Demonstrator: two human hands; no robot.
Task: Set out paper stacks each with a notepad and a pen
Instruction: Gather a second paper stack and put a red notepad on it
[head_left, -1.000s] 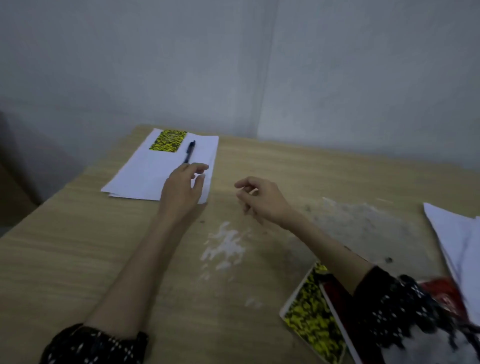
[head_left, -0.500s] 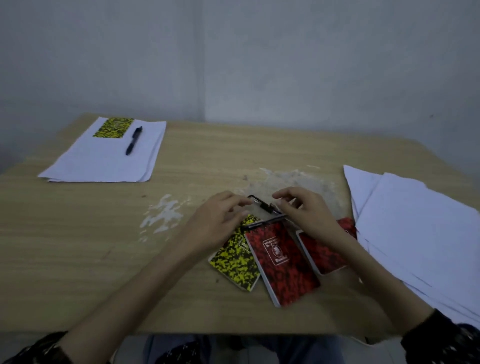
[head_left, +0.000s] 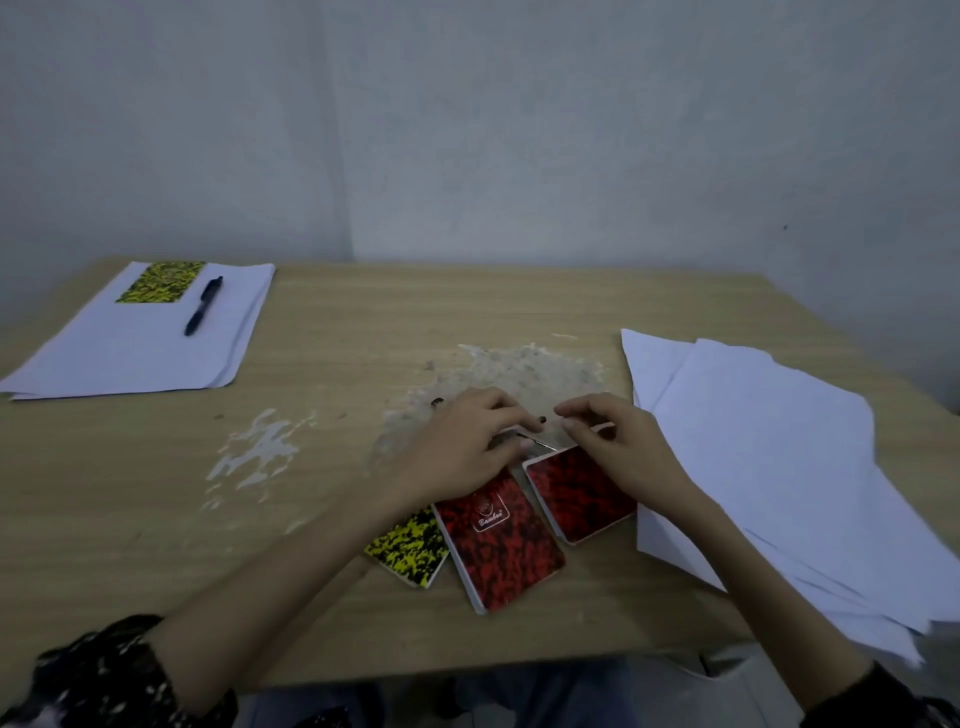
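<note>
A white paper stack lies at the far left of the table, with a yellow-and-black notepad and a black pen on it. Near the front middle, another yellow notepad and two red notepads lie fanned out. My left hand is curled over a dark pen just behind them; the pen's ends stick out on both sides of the fingers. My right hand has its fingertips close to the pen's right end. A thin metal clip shows between my hands.
A loose pile of white sheets covers the right side of the wooden table and overhangs its front edge. Pale scuffed patches mark the tabletop's middle. Grey walls stand close behind the table.
My view swung from the left stack to the table's middle. Both hands came back from that stack to the pens behind the notepads, and my left hand closed over one.
</note>
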